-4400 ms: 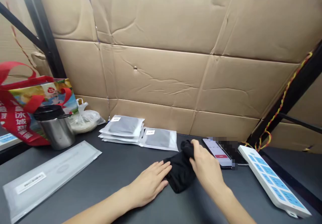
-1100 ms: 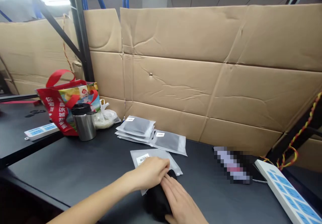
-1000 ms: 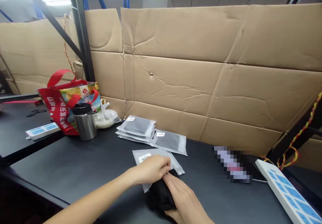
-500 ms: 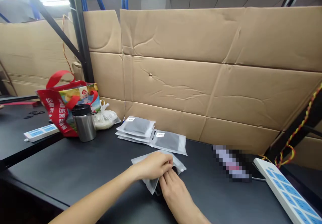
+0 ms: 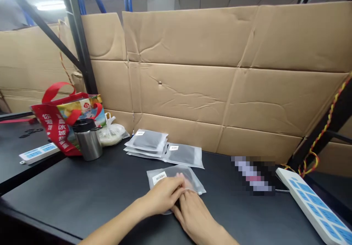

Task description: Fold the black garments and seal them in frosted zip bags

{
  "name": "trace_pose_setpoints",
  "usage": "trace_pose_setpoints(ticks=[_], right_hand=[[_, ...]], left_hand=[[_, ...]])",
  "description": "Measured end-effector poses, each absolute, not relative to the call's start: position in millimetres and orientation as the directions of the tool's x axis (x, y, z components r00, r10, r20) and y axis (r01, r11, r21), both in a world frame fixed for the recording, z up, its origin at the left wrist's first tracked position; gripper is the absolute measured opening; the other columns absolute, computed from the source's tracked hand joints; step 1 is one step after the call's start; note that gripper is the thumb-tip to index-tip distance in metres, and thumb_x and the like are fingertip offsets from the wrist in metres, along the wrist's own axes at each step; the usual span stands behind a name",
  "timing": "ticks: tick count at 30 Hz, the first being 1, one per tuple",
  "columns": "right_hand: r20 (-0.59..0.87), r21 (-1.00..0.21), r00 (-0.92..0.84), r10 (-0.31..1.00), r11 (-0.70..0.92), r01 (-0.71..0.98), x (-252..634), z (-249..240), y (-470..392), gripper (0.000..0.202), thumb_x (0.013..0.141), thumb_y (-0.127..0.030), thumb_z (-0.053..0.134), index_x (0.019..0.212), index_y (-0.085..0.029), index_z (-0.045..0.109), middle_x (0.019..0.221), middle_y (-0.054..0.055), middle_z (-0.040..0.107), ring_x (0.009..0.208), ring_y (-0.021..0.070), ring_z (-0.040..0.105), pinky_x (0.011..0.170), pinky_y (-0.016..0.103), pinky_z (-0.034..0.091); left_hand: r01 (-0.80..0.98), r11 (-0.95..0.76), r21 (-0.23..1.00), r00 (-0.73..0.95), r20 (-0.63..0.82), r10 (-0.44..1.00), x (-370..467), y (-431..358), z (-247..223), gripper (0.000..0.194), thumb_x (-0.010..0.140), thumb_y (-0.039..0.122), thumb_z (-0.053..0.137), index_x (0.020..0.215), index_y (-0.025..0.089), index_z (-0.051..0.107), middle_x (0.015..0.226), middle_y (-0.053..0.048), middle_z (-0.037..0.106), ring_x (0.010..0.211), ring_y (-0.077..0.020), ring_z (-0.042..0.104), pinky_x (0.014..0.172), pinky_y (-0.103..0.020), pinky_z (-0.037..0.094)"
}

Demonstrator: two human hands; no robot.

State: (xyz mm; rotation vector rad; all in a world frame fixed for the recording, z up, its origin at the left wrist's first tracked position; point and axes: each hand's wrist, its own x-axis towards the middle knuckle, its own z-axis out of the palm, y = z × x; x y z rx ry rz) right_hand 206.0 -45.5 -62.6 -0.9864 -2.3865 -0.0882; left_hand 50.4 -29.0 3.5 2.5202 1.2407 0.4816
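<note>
A frosted plastic bag [image 5: 173, 171] with a barcode label [image 5: 159, 178] lies on the black table, its near side under both hands. My left hand [image 5: 165, 195] has its fingers closed on the bag's near edge. My right hand [image 5: 192, 210] reaches into the bag's opening, and its fingertips show faintly through the plastic. Whatever the right fingers hold inside is hidden. Behind the hands are a stack of similar bags [image 5: 148, 141] with dark contents and one more labelled bag [image 5: 185, 154] beside the stack.
To the left stand a steel cup [image 5: 89, 144], a red shopping bag [image 5: 55, 127] and a knotted plastic bag [image 5: 112, 134]. Power strips lie at the right [image 5: 313, 201] and far left [image 5: 38, 153]. A pixelated object [image 5: 253, 177] is at the right. Cardboard [image 5: 181, 91] walls the back.
The bag has been flattened out and its barcode label now shows. My right hand's fingers have gone further into the bag. The camera view has shifted slightly.
</note>
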Motion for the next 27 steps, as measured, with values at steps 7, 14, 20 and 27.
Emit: trace_pose_setpoints(ticks=[7, 14, 20, 27], right_hand=[[0.544, -0.017, -0.713, 0.443, 0.855, 0.518, 264.7, -41.2, -60.4, 0.040, 0.088, -0.007, 0.042, 0.124, -0.018, 0.053, 0.114, 0.009, 0.066, 0.109, 0.0203, 0.060, 0.097, 0.034, 0.048], [0.422, -0.094, -0.619, 0.663, 0.711, 0.697, 281.7, -47.7, -36.1, 0.026, 0.089, -0.014, 0.051, 0.114, -0.017, 0.058, 0.114, 0.011, 0.066, 0.107, 0.0237, 0.062, 0.092, 0.040, 0.052], [0.489, -0.075, -0.628, 0.606, 0.746, 0.662, 283.5, -62.6, -32.7, 0.021, 0.091, -0.012, 0.048, 0.106, -0.016, 0.062, 0.109, 0.011, 0.069, 0.108, 0.0240, 0.063, 0.092, 0.039, 0.052], [0.420, -0.408, -0.544, 0.726, 0.687, 0.602, 289.8, -42.1, -39.6, 0.025, 0.087, -0.010, 0.048, 0.108, -0.021, 0.058, 0.103, 0.005, 0.066, 0.097, 0.0187, 0.063, 0.086, 0.032, 0.052]], left_hand=[[0.692, -0.664, 0.281, 0.607, 0.270, 0.747, 32.9, -43.3, 1.0, 0.026, 0.097, 0.030, 0.041, 0.116, 0.022, 0.058, 0.116, -0.007, 0.062, 0.113, -0.0244, 0.051, 0.098, -0.040, 0.039], [0.674, -0.739, -0.009, 0.728, 0.175, 0.662, 13.4, -41.0, -26.8, 0.053, 0.097, 0.045, 0.041, 0.147, 0.038, 0.023, 0.156, -0.003, 0.021, 0.142, -0.0359, 0.013, 0.108, -0.062, 0.019], [0.707, -0.705, -0.052, 0.697, 0.221, 0.682, 47.1, -43.8, -16.1, 0.039, 0.091, 0.039, 0.054, 0.127, 0.024, 0.052, 0.135, -0.011, 0.051, 0.128, -0.0364, 0.040, 0.101, -0.056, 0.033], [0.646, -0.729, -0.226, 0.763, 0.170, 0.623, 114.0, -29.5, -26.9, 0.014, 0.087, 0.008, 0.046, 0.092, 0.014, 0.057, 0.088, -0.010, 0.061, 0.082, -0.0253, 0.058, 0.066, -0.035, 0.046]])
